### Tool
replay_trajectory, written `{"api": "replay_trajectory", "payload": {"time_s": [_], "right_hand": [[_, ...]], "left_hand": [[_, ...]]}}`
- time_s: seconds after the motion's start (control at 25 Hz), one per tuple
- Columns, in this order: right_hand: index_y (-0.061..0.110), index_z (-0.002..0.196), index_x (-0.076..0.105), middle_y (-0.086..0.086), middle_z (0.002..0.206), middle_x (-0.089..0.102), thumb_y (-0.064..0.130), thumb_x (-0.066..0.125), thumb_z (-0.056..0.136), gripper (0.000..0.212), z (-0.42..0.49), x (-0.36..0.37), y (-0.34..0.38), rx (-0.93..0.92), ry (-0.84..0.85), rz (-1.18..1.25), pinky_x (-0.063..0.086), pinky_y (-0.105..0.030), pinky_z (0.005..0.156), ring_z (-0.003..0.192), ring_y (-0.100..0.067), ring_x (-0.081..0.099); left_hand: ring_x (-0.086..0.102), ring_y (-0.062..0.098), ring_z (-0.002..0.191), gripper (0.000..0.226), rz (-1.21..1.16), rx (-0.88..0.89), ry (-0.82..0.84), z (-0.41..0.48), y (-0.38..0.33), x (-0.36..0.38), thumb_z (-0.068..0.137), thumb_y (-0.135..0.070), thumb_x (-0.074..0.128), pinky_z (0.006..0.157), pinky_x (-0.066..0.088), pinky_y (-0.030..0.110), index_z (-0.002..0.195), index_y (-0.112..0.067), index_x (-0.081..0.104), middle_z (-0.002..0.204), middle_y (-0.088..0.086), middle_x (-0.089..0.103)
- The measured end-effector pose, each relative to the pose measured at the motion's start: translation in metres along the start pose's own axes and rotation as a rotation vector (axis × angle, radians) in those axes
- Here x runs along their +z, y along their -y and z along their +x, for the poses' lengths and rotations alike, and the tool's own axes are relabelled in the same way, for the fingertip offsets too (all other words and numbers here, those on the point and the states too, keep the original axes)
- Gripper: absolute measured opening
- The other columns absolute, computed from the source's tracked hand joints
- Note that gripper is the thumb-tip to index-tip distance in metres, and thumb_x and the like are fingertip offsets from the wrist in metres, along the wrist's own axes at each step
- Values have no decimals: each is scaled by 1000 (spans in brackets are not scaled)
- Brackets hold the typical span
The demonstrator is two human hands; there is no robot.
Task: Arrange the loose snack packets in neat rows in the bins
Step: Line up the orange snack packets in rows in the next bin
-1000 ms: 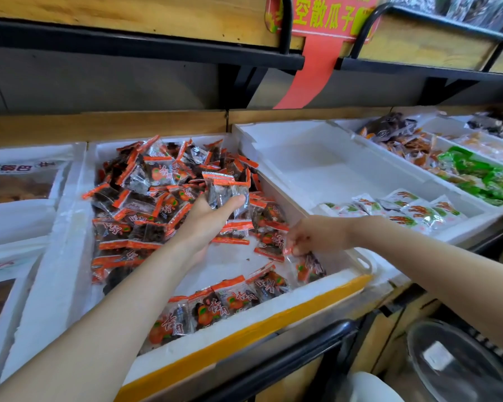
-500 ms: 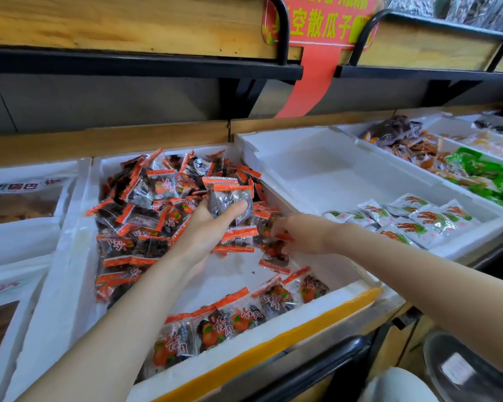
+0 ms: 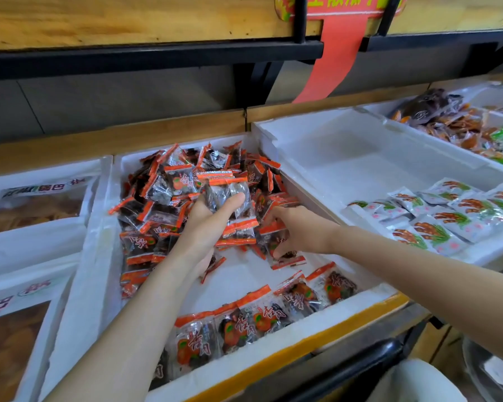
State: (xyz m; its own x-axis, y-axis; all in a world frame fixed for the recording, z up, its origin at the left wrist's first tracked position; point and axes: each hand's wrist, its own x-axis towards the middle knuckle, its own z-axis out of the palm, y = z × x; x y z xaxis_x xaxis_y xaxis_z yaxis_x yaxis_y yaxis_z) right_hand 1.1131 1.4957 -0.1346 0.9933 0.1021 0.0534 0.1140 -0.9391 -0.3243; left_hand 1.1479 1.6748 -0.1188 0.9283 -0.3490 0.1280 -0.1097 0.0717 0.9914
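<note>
Grips a small stack of snack packets [image 3: 227, 195] in the left hand [image 3: 206, 224], thumb pressed across the clear front, fingers curled behind, orange-red seams sticking out above and below. Holds that stack up over the middle of the loose pile [image 3: 163, 198]. Reaches with the right hand [image 3: 299, 230] to the pile's near right edge, fingers curved over a few packets, thumb low against one packet [image 3: 291, 261] lying on the bin floor. Cannot tell whether pinching that one or only touching it. Both forearms stretched in from the near side, the left one crossing the front row.

Heaped against the back and left of the white foam bin [image 3: 99, 242]: the loose pile, packets tilted every way, dark contents behind clear film. Lined up along the bin's front wall, overlapping like tiles: a row of packets [image 3: 259, 317], print facing up. Between row and pile, a bare stretch of white floor. Along the outer front lip, a yellow strip [image 3: 302, 348].

Just to the right, wall against wall, a second foam bin [image 3: 346, 158] with white packets printed orange and green [image 3: 436, 219] gathered at its near end. To the left, more bins with large labelled bags [image 3: 41, 195]. Overhead, a wooden shelf [image 3: 128, 18] and a red paper sign [image 3: 334, 59] hanging down.
</note>
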Motion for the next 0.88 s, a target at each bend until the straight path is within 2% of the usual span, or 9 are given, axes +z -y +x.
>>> {"api": "replay_trajectory", "payload": {"time_s": [0.08,0.24,0.36,0.44,0.52,0.6,0.68,0.76,0.88], "right_hand": [[8,102,59,-3,91,60,26,75,79,33,4,-3,6,-7,-84,9,44,-31,70,82,-20,56],[11,86,60,1,81,60,28,65,88,18,12,-4,20,-13,-215,159,42,-28,63,70,-13,53],[17,71,53,5,69,53,19,61,90,21,19,1,34,-33,-200,286,34,-24,59,61,-7,47],[22,64,45,4,65,49,13,59,90,31,22,3,46,-50,-164,322,33,-26,60,58,-8,45],[22,64,42,-2,64,50,11,56,91,32,25,6,63,-84,-89,364,38,-27,56,58,-16,49],[24,64,41,1,61,46,14,56,93,34,31,12,80,-139,-36,365,37,-22,52,55,-16,47],[22,65,44,4,61,44,19,56,94,31,40,22,95,-201,28,289,33,-18,51,54,-9,42],[15,73,51,3,63,47,20,56,94,22,49,33,106,-214,138,228,35,-21,53,58,-12,45],[11,81,54,2,66,47,18,55,95,15,54,47,114,-218,287,159,33,-23,55,62,-14,45]], "left_hand": [[58,-12,88,13,9,-6,-8,0,0,-1,92,-29,66,74,40,14,104,-31,64,99,-20,67],[57,-11,92,23,5,11,-8,-4,-5,-3,92,-30,65,76,39,14,114,-26,61,104,-17,66],[62,4,107,29,-29,18,-36,-13,-14,-8,92,-29,65,97,45,27,120,-22,63,114,-8,70],[62,9,111,31,-59,21,-78,-24,-18,-14,92,-27,65,103,45,35,122,-21,62,116,-6,70],[66,7,106,27,-77,56,-128,-39,-25,-27,93,-22,63,96,49,30,119,-21,63,110,-7,72],[67,3,99,21,-59,101,-167,-53,-37,-43,93,-19,62,88,49,24,114,-21,65,104,-9,74],[67,8,104,19,-34,137,-224,-67,-50,-66,92,-18,62,96,48,30,111,-21,65,106,-5,74],[66,11,109,23,-5,153,-264,-78,-59,-85,92,-20,62,103,45,36,115,-20,63,111,-3,73],[68,7,102,26,6,117,-318,-89,-55,-101,93,-21,62,99,48,33,119,-19,62,108,-6,73]]}}
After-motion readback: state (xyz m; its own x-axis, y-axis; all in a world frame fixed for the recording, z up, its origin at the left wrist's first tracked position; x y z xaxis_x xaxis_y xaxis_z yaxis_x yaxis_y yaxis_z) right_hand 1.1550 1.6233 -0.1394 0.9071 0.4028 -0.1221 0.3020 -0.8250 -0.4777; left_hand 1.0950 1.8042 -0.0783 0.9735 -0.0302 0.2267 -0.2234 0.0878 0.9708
